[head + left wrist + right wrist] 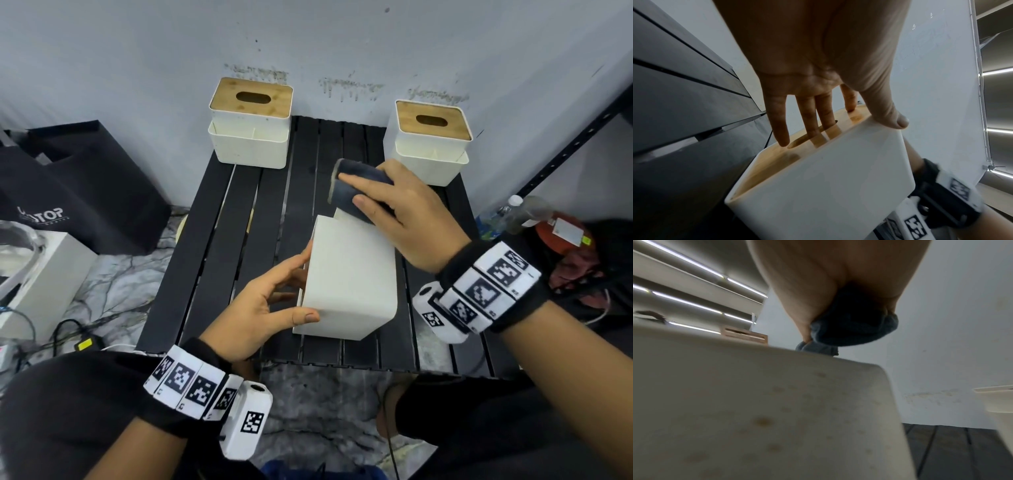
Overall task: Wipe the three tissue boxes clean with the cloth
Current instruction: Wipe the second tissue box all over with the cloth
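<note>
Tipped tissue box lies on its side mid black slatted table. Left hand clamps it, thumb on the white wall, fingers on the wooden lid. Right hand is wrapped round the folded dark cloth, pressed at the box's far edge. Back-left tissue box and back-right tissue box stand upright at the table's rear corners.

head: even, soft light, edges bowed | wrists: dim, backlit by ceiling strips | right wrist: motion-blurred
</note>
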